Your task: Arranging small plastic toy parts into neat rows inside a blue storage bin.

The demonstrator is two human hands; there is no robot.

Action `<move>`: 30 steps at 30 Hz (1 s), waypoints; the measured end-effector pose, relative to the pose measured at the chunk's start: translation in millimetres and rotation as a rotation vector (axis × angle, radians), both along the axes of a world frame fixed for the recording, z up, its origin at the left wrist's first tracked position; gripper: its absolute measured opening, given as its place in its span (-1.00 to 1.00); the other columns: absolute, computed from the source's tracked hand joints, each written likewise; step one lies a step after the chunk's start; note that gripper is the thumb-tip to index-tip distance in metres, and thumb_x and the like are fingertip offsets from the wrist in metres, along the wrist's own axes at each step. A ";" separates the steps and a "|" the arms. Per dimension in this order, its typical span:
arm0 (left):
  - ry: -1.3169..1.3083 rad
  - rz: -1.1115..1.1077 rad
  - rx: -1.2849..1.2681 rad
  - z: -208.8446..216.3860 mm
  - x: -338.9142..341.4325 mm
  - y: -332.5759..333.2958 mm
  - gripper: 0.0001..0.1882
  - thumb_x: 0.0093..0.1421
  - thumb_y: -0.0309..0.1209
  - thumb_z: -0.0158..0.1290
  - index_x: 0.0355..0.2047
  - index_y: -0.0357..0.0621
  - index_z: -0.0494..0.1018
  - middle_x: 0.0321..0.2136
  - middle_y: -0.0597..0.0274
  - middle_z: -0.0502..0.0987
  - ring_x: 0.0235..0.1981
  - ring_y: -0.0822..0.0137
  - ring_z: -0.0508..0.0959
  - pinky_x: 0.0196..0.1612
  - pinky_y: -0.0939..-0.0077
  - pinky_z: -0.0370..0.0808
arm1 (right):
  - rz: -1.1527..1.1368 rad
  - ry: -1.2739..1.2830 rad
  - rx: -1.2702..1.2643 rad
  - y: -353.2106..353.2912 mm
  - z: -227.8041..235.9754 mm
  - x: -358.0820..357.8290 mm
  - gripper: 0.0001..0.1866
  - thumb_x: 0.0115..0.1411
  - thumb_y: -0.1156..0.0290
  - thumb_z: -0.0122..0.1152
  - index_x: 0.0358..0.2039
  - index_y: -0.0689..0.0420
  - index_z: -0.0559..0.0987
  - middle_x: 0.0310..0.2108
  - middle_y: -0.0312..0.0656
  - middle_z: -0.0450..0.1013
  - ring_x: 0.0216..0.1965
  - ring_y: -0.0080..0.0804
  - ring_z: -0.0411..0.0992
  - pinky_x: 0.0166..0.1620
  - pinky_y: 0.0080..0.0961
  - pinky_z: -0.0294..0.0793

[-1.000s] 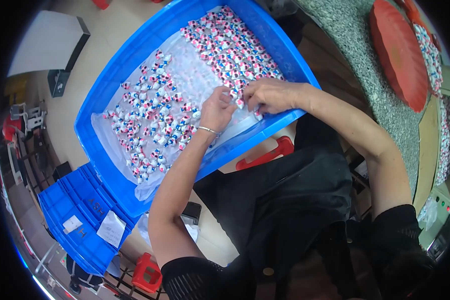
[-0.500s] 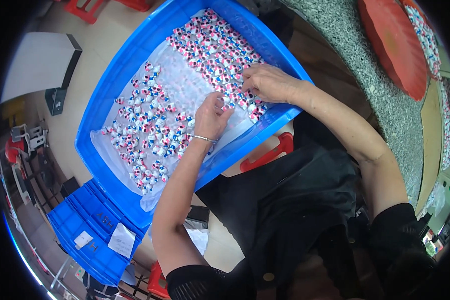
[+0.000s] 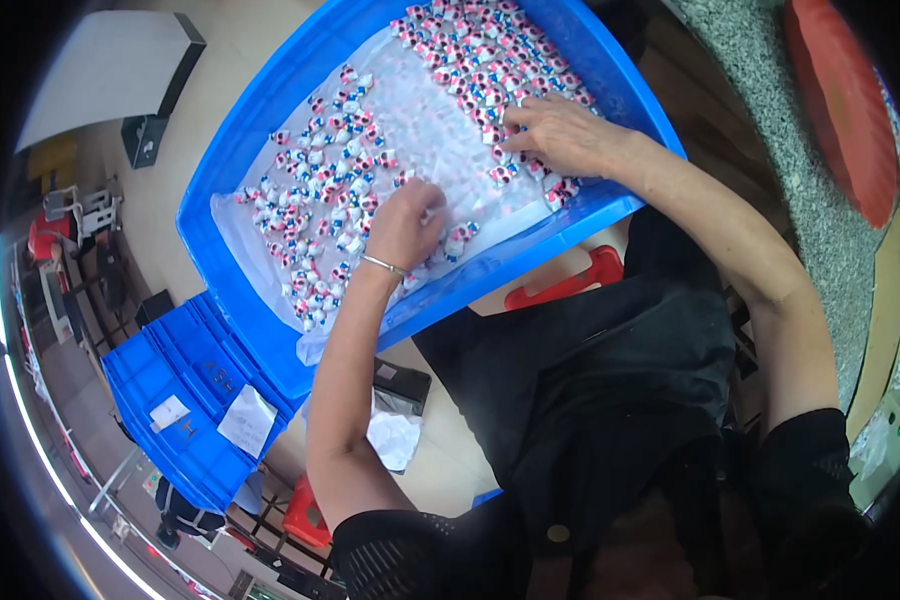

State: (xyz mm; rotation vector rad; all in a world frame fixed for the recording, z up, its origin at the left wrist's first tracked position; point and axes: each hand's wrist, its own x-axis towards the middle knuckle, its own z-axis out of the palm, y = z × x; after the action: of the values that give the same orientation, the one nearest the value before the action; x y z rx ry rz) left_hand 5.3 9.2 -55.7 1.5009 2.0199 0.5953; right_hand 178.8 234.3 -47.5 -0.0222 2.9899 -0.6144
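Note:
Many small painted figurines (image 3: 315, 190) in white, pink and blue lie on a thin white sheet (image 3: 420, 120) inside a blue plastic tub (image 3: 205, 165). On the left they are scattered loosely. Along the right side, closely packed figurines (image 3: 490, 65) stand in rows. My left hand (image 3: 407, 225) is over the middle near side of the tub, fingers curled inward; whatever they hold is hidden. A few figurines (image 3: 460, 240) lie just right of it. At the edge of the packed rows, my right hand (image 3: 565, 135) has thumb and fingertips around a small figurine (image 3: 492, 133).
Another blue crate (image 3: 185, 400) with paper slips sits below the tub at left. A red stool (image 3: 570, 280) is under the tub's near edge. To the right runs a speckled stone counter (image 3: 760, 80) bearing a red fluted tray (image 3: 840, 110).
My left hand has moved left, away from the right hand, toward the loose figurines. My right hand stays by the packed rows. The whole view has shifted, with the tub higher and further right.

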 end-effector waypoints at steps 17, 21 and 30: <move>0.181 -0.226 0.087 7.6 46.7 33.3 -0.77 -0.08 -0.39 0.18 -0.40 -0.12 0.40 -0.43 0.09 0.41 -0.33 0.08 0.49 -0.30 0.22 0.47 | -0.079 0.095 -0.228 0.6 5.1 19.5 -0.70 0.07 0.54 0.22 -0.13 0.12 0.55 -0.20 -0.14 0.39 -0.16 -0.16 0.45 -0.12 -0.29 0.46; 0.291 -0.279 0.156 -4.7 64.0 58.8 -0.70 -0.09 -0.37 0.21 -0.33 -0.09 0.39 -0.42 0.15 0.41 -0.35 0.11 0.50 -0.34 0.23 0.49 | -0.116 0.101 -0.240 2.5 6.7 20.5 -0.70 0.09 0.55 0.20 -0.11 0.12 0.53 -0.20 -0.13 0.38 -0.17 -0.12 0.44 -0.14 -0.26 0.46; 0.108 -0.065 0.096 8.8 22.6 30.7 -0.76 -0.03 -0.43 0.22 -0.35 -0.12 0.43 -0.36 0.14 0.45 -0.38 0.11 0.51 -0.34 0.29 0.46 | -0.140 0.119 -0.266 6.1 1.0 30.2 -0.72 0.12 0.55 0.17 -0.12 0.14 0.52 -0.16 -0.10 0.38 -0.12 -0.09 0.43 -0.10 -0.26 0.46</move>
State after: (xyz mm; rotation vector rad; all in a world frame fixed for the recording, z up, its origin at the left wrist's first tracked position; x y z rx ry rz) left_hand 27.9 39.9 -46.9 1.6813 2.0397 0.6042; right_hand 209.0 240.4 -46.5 0.1384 3.0158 -1.0583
